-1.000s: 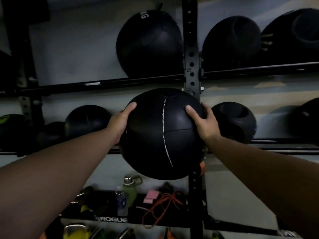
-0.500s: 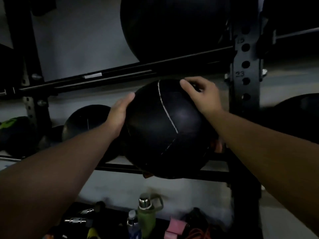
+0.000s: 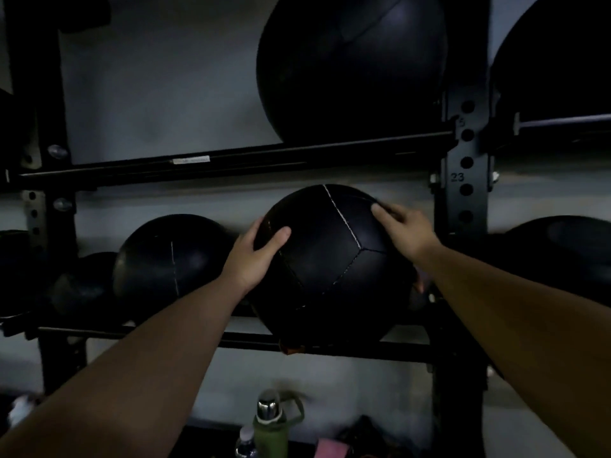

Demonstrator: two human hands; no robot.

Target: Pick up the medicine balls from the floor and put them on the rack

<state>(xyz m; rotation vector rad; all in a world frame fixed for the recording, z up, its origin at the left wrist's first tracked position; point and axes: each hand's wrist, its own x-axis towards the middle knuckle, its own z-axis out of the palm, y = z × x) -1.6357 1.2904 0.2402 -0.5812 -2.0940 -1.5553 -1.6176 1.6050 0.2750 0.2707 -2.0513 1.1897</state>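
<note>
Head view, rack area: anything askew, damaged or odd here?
Nothing is clearly wrong. The medicine ball sits at the middle shelf rail, left hand and right hand on it. An orange scrap shows beneath the ball; too dark to identify.

You can count seven round black leather medicine balls (image 3: 330,259) on the black metal rack (image 3: 466,180) | two bare hands, left hand (image 3: 254,259) and right hand (image 3: 405,228), both pressed on one ball | one green metal water bottle (image 3: 271,431) | one small clear plastic bottle (image 3: 246,442) | one pink flat thing (image 3: 325,449)
</note>
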